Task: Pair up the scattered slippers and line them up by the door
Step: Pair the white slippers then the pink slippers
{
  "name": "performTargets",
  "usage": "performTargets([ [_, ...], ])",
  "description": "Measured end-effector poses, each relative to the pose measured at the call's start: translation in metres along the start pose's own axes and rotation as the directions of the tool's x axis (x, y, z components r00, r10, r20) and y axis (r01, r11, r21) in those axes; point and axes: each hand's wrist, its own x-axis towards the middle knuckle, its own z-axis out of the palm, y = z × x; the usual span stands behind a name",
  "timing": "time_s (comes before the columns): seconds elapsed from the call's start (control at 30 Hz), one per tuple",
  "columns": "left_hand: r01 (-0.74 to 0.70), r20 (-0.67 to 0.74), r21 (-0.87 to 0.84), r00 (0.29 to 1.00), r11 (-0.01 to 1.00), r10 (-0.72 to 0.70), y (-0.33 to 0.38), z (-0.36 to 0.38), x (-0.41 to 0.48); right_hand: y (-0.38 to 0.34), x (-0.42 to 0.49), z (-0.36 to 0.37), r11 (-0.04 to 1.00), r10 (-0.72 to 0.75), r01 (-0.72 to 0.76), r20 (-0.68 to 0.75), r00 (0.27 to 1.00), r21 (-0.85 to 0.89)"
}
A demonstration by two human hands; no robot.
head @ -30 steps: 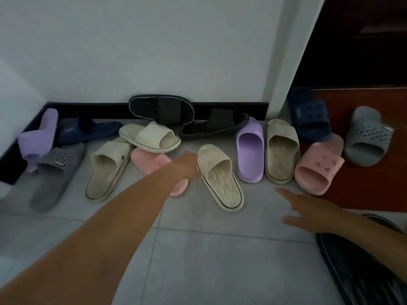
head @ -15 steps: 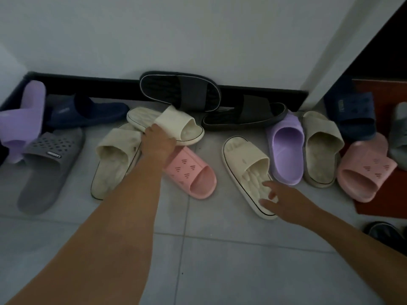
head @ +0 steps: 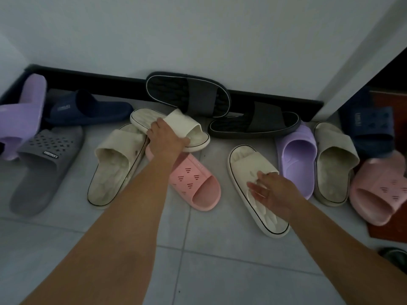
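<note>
Head view: the left hand (head: 167, 139) clasps the cream foam slide slipper (head: 187, 125) at upper centre. The right hand (head: 273, 190) lies on the matching cream slipper (head: 248, 168) at centre right; its grip is unclear. This looks like the pairing step. Next, probably bring both together toward the door frame (head: 356, 69).

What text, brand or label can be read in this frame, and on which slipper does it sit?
None reads clearly.
Strap tag of the grey slipper: white letters on black, too blurred to read.
Strap patch of the left navy slipper: too blurred to read.
Strap patch of the right navy slipper: too blurred to read.
</note>
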Motion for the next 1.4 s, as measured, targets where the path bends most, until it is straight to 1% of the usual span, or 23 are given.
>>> performTargets([
  [0.03,-0.009,-0.012,-0.006,1.000,1.000,0.009,0.000,-0.002,0.002,0.001,0.003,0.002,0.991,0.012,-0.008,-0.027,1.000,0.132],
  [0.07,-0.026,-0.014,0.003,1.000,1.000,0.027,-0.001,-0.006,0.004,0.001,0.006,0.005,0.980,0.020,-0.007,-0.061,0.998,0.198],
  [0.13,-0.075,0.000,0.038,0.997,0.996,0.075,-0.008,-0.015,0.006,-0.001,0.010,0.006,0.974,0.030,0.003,-0.142,0.989,0.226],
  [0.2,-0.125,0.030,0.028,0.992,0.992,0.124,-0.019,-0.024,0.004,-0.004,0.011,0.002,0.991,0.030,0.000,-0.222,0.975,0.134],
  [0.3,-0.190,0.119,-0.064,0.973,0.980,0.197,-0.038,-0.043,-0.007,-0.006,0.008,-0.008,0.975,-0.099,0.052,-0.210,0.973,-0.215],
  [0.33,-0.204,0.151,-0.079,0.965,0.976,0.214,-0.042,-0.051,-0.011,-0.006,0.005,-0.010,0.920,-0.166,0.093,-0.162,0.973,-0.380],
  [0.37,-0.216,0.178,-0.085,0.957,0.973,0.228,-0.045,-0.060,-0.016,-0.006,0.001,-0.012,0.808,-0.237,0.140,-0.098,0.967,-0.572],
  [0.4,-0.225,0.204,-0.088,0.950,0.971,0.238,-0.048,-0.069,-0.022,-0.006,-0.004,-0.014,0.649,-0.295,0.189,-0.016,0.955,-0.737],
  [0.43,-0.231,0.230,-0.087,0.942,0.969,0.245,-0.052,-0.077,-0.029,-0.006,-0.009,-0.016,0.494,-0.322,0.229,0.068,0.944,-0.839],
  [0.47,-0.235,0.262,-0.078,0.933,0.969,0.247,-0.056,-0.083,-0.038,-0.004,-0.015,-0.019,0.378,-0.312,0.254,0.136,0.940,-0.890],
  [0.5,-0.238,0.293,-0.062,0.924,0.969,0.246,-0.060,-0.089,-0.048,-0.002,-0.020,-0.022,0.297,-0.287,0.278,0.192,0.938,-0.914],
  [0.6,-0.292,0.325,-0.059,0.899,0.955,0.295,-0.073,-0.102,-0.088,0.009,-0.033,-0.030,0.126,-0.214,0.402,0.371,0.903,-0.907],
  [0.7,-0.461,0.324,-0.088,0.825,0.883,0.463,-0.080,-0.112,-0.132,0.014,-0.048,-0.036,0.106,-0.113,0.547,0.536,0.836,-0.830],
  [0.77,-0.581,0.373,-0.106,0.729,0.807,0.574,-0.082,-0.111,-0.162,0.016,-0.058,-0.044,0.046,-0.015,0.613,0.613,0.790,-0.788],
  [0.83,-0.671,0.447,-0.103,0.628,0.734,0.637,-0.081,-0.103,-0.190,0.019,-0.068,-0.058,-0.020,0.066,0.651,0.649,0.758,-0.759],
  [0.93,-0.818,0.488,-0.080,0.466,0.569,0.738,-0.071,-0.074,-0.228,0.024,-0.079,-0.082,-0.109,0.133,0.668,0.656,0.743,-0.736],
  [0.97,-0.835,0.480,-0.075,0.449,0.545,0.754,-0.066,-0.062,-0.240,0.028,-0.081,-0.089,-0.125,0.145,0.669,0.654,0.743,-0.732],
  [1.03,-0.833,0.485,-0.073,0.451,0.549,0.749,-0.055,-0.035,-0.259,0.034,-0.081,-0.104,-0.182,0.163,0.662,0.642,0.750,-0.727],
  [1.13,-0.842,0.616,-0.002,0.424,0.540,0.664,-0.043,-0.004,-0.275,0.048,-0.077,-0.122,-0.310,0.174,0.624,0.602,0.779,-0.718],
  [1.17,-0.851,0.638,0.028,0.419,0.524,0.646,-0.041,0.003,-0.275,0.053,-0.075,-0.127,-0.314,0.168,0.616,0.596,0.785,-0.722],
  [1.27,-0.814,0.663,0.012,0.441,0.580,0.605,-0.031,0.013,-0.270,0.062,-0.072,-0.130,-0.271,0.146,0.616,0.601,0.785,-0.739],
  [1.33,-0.839,0.664,0.001,0.407,0.543,0.627,-0.020,0.019,-0.268,0.062,-0.072,-0.124,-0.271,0.152,0.618,0.602,0.784,-0.738],
  [1.4,-0.865,0.708,0.030,0.372,0.501,0.600,-0.008,0.025,-0.269,0.061,-0.073,-0.118,-0.278,0.161,0.617,0.598,0.786,-0.736],
])
